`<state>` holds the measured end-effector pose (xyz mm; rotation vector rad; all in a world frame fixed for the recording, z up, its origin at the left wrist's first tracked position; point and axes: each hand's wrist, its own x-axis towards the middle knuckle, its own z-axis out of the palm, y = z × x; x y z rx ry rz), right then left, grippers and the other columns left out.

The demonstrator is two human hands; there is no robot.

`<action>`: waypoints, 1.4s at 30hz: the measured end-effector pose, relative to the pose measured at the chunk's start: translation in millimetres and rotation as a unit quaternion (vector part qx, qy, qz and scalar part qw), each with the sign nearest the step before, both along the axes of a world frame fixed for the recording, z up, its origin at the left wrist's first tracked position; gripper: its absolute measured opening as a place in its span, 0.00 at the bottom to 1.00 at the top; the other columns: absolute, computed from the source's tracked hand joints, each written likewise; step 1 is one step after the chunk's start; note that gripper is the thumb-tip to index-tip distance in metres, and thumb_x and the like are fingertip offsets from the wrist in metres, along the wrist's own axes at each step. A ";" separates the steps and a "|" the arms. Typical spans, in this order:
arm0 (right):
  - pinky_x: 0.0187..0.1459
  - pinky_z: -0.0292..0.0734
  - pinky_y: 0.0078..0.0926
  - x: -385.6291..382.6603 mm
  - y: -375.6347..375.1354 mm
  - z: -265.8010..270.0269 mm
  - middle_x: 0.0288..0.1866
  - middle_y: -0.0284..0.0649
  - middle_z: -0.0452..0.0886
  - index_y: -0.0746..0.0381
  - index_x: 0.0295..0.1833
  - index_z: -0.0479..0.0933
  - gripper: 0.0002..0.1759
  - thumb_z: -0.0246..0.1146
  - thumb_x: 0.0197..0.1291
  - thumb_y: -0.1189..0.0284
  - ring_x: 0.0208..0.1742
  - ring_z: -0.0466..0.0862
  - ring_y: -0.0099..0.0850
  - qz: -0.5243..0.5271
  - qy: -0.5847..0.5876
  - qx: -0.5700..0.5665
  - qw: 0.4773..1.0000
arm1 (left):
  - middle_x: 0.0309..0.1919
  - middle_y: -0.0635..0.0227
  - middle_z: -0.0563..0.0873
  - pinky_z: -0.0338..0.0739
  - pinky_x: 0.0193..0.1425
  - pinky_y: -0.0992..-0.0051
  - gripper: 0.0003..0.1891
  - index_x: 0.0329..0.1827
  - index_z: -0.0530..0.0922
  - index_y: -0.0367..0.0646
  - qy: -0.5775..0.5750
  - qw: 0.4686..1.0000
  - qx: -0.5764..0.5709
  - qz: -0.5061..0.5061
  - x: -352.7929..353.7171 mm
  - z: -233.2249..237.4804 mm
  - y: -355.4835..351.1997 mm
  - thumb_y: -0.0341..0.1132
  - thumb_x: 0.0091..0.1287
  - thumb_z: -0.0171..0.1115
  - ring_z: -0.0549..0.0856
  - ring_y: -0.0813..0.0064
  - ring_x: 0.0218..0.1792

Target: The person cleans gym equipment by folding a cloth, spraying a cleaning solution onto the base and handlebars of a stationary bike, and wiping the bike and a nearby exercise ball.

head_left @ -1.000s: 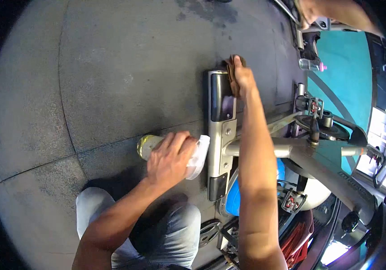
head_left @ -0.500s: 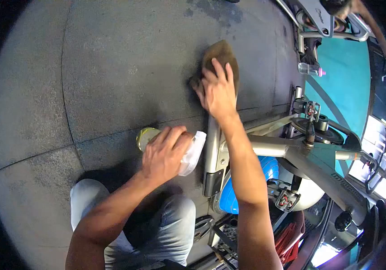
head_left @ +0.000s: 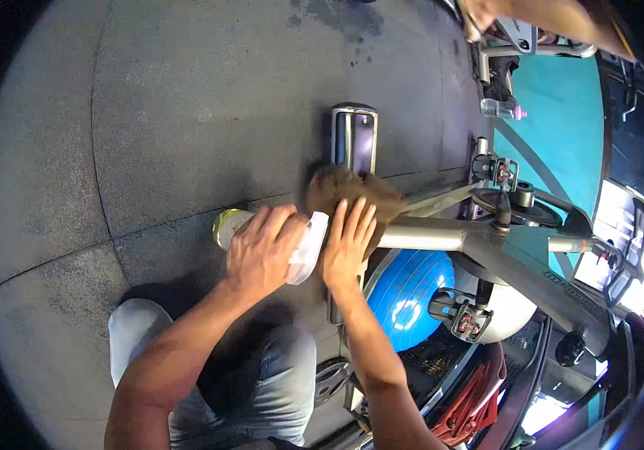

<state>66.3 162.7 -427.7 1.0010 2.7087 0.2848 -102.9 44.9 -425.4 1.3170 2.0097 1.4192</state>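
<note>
My left hand (head_left: 263, 251) is wrapped round a spray bottle (head_left: 304, 251), its white head toward the bike and its yellowish end at the left. My right hand (head_left: 350, 244) presses with fingers extended on a brown cloth (head_left: 348, 193). The cloth lies over the metal foot bar (head_left: 355, 142) of an exercise bike, where the frame tube (head_left: 423, 235) joins it. The far end of the bar shows beyond the cloth.
A blue ball (head_left: 410, 298) and a pedal (head_left: 466, 322) are right of my right arm. Red material (head_left: 472, 401) lies lower right. A clear bottle (head_left: 498, 109) stands near another bike at the upper right, where another person's arm (head_left: 569, 19) reaches in. Dark mats (head_left: 179, 135) cover the floor.
My right hand and the cloth have moved down the foot bar toward me, uncovering its far end. Another person's arm reaches further into view at the top right.
</note>
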 end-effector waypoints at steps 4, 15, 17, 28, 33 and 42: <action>0.71 0.58 0.58 -49.4 67.5 -19.2 0.75 0.64 0.60 0.70 0.73 0.61 0.35 0.60 0.68 0.60 0.73 0.61 0.66 0.012 0.180 0.051 0.982 | 0.48 0.64 0.79 0.83 0.47 0.64 0.22 0.48 0.78 0.42 0.000 1.000 -0.013 -0.002 0.7 -0.2 0.5 0.28 0.47 0.70 0.83 0.61 0.44; 0.53 0.78 0.32 -124.4 223.1 -10.7 0.52 0.48 0.83 0.75 0.60 0.76 0.42 0.62 0.62 0.43 0.49 0.83 0.35 -0.371 0.371 -0.423 0.739 | 0.45 0.62 0.78 0.82 0.44 0.64 0.24 0.53 0.80 0.42 0.011 0.999 0.021 0.041 1.2 -3.5 2.3 0.25 0.48 0.68 0.84 0.60 0.42; 0.49 0.79 0.31 -103.5 219.7 -24.6 0.48 0.49 0.83 0.73 0.59 0.76 0.43 0.60 0.63 0.40 0.46 0.84 0.33 -0.403 0.388 -0.432 0.708 | 0.45 0.62 0.78 0.82 0.45 0.64 0.25 0.53 0.80 0.42 0.004 0.999 0.019 0.043 -0.9 -3.9 3.5 0.25 0.48 0.68 0.84 0.60 0.42; 0.68 0.69 0.49 -1.8 57.9 5.8 0.69 0.68 0.68 0.72 0.70 0.65 0.35 0.60 0.55 0.77 0.67 0.71 0.63 -0.043 0.168 0.001 0.985 | 0.36 0.60 0.81 0.78 0.37 0.60 0.20 0.48 0.78 0.42 0.008 0.998 -0.003 0.061 1.6 -5.4 6.6 0.39 0.56 0.74 0.82 0.56 0.35; 0.74 0.48 0.63 -20.4 42.5 -13.3 0.78 0.53 0.60 0.67 0.70 0.67 0.35 0.57 0.51 0.80 0.78 0.54 0.63 0.120 0.165 -0.013 0.979 | 0.39 0.60 0.78 0.80 0.45 0.60 0.27 0.57 0.75 0.44 0.005 0.999 -0.024 0.025 -1.2 -2.9 1.4 0.29 0.49 0.67 0.81 0.56 0.43; 0.68 0.60 0.66 -172.6 182.1 -22.3 0.69 0.41 0.75 0.56 0.57 0.82 0.20 0.67 0.57 0.66 0.71 0.69 0.59 -0.004 0.147 -0.080 0.986 | 0.38 0.61 0.77 0.80 0.40 0.61 0.25 0.54 0.77 0.43 0.014 1.000 -0.021 0.018 -0.9 -4.6 1.7 0.30 0.49 0.68 0.81 0.58 0.39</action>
